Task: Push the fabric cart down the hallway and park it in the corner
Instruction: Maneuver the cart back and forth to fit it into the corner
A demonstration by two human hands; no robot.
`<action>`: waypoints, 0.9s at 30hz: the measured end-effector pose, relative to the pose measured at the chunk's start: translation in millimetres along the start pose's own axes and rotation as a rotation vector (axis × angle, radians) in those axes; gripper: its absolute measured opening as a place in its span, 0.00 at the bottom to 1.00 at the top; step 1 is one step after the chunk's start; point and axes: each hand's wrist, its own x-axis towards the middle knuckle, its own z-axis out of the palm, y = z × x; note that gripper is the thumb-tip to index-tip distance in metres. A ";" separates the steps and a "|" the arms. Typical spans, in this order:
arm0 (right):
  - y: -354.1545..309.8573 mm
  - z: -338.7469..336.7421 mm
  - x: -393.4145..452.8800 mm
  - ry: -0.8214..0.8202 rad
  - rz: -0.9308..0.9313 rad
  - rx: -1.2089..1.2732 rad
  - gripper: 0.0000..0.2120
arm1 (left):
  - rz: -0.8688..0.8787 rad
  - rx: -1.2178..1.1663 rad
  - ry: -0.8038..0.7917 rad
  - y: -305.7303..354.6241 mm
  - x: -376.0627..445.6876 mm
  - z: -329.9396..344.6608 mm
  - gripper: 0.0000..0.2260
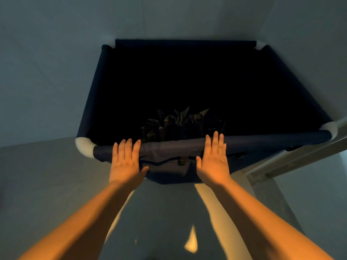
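The fabric cart (262,139) is a dark navy bin with white rounded corner pieces, filling the middle of the head view. Its far rim sits close against the pale wall ahead and its right side is near the right wall. Inside, at the near end, lies a crumpled black plastic bag (180,121). My left hand (126,160) lies flat with fingers extended over the near rim bar. My right hand (214,158) is also flat and spread, fingertips resting on the same bar. Neither hand curls around the bar.
Pale walls (56,62) meet in a corner behind the cart. A light-coloured door frame or rail (300,156) runs diagonally at the right. Grey floor (47,175) lies to the left and under my arms, with bright light patches (191,241) on it.
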 end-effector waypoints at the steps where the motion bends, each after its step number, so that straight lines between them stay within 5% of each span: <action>1: 1.4 -1.0 -0.2 -0.003 -0.008 0.017 0.35 | -0.018 0.020 -0.010 1.9 -0.7 -1.5 0.42; 7: 28.3 -9.4 1.3 0.009 -0.097 0.118 0.34 | -0.117 0.014 -0.013 16.4 -8.0 -8.1 0.39; 12: 117.9 -22.7 7.0 0.091 0.186 0.095 0.36 | -0.188 -0.071 0.033 38.2 -19.4 -12.6 0.34; 27: 207.0 -31.2 7.1 -0.060 0.031 -0.060 0.38 | -0.368 -0.116 0.059 143.4 -98.3 -14.7 0.37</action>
